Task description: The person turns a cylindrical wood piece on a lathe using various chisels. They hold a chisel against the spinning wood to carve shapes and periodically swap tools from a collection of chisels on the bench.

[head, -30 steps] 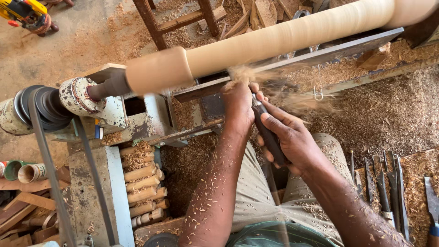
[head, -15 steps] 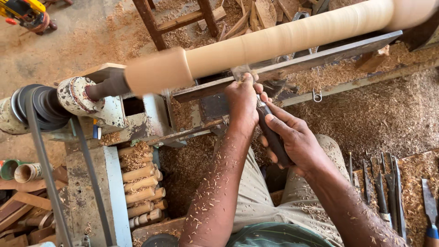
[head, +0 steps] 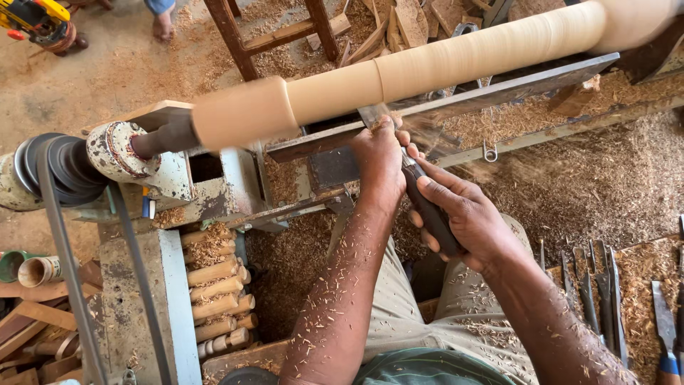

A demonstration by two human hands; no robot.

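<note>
Your forearms are bare, no sleeves down there, and both are dusted all over with pale wood shavings. Your left hand [head: 379,165] and right hand [head: 467,217] wear no gloves. You've got khaki trousers [head: 406,306] and a dark green shirt [head: 427,371].

Turned pegs [head: 217,285] stacked under lathe bed; spare chisels [head: 595,285] right; wooden stool [head: 274,32] behind

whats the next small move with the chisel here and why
Probably slide the chisel a little along the tool rest. Its tip meets the spinning wooden spindle beside a step, the left hand steadies the blade on the rest, the right hand grips the handle, and shavings are flying.
</note>
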